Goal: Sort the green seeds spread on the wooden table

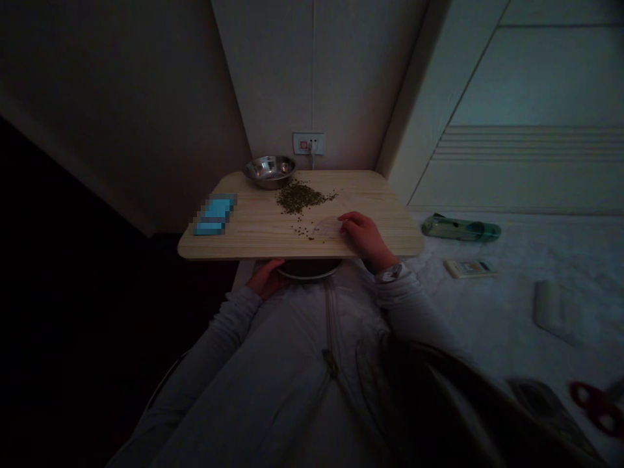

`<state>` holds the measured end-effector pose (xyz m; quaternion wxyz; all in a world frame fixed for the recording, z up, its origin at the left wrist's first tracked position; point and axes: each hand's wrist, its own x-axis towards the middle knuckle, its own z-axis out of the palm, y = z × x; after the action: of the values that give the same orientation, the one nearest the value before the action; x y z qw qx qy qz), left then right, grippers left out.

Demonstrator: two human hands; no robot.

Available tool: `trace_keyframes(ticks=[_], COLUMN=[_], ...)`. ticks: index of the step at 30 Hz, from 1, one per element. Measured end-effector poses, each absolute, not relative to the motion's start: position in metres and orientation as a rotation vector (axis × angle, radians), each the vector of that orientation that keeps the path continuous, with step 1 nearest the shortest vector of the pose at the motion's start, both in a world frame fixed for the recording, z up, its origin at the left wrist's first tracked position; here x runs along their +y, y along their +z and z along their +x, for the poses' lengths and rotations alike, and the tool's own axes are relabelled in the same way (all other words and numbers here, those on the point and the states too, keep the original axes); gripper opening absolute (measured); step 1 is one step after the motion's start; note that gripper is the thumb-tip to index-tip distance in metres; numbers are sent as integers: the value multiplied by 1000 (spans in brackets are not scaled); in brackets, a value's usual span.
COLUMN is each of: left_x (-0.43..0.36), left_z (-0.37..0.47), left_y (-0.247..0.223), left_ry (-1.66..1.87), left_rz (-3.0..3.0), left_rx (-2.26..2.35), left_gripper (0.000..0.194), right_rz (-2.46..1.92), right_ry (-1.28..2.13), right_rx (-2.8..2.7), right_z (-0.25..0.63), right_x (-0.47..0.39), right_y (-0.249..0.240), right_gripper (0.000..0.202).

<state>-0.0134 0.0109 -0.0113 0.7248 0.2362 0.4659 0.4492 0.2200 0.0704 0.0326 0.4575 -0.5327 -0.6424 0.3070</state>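
Observation:
My left hand (pixel 267 279) is closed on the left side of a bowl (pixel 312 277) with a pale rim and a dark inside. The bowl sits just below the table's front edge, which hides its far part. Over the wooden table (pixel 253 240), my right hand (pixel 363 237) pinches a thin, pale, see-through piece with a rounded edge (pixel 327 227), held low against the tabletop. Small greenish grains (pixel 299 197) lie in a spread heap beyond it, and a few stray ones are scattered beside its left edge.
A shiny metal bowl (pixel 270 172) stands at the table's back left. A blurred-out phone-like rectangle (pixel 214 216) lies at the left. On the white bedding to the right are a green transparent case (pixel 461 229), a small pale box (pixel 470 268) and red-handled scissors (pixel 597 406).

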Motion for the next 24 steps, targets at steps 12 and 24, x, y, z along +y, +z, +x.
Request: trace_keyframes(ticks=[12,24], left_x=[10,11], left_z=[-12,-14], left_y=[-9,-12], left_ry=[1010,1004], left_rz=[496,498], left_rx=[1016,1016], left_gripper=[9,9], right_rz=[-1303,-1317], right_ry=[764,754], right_rx=[-1582,-1574], right_z=[220,219], right_x=[72,71], right_y=[31,33], right_gripper=[26,25])
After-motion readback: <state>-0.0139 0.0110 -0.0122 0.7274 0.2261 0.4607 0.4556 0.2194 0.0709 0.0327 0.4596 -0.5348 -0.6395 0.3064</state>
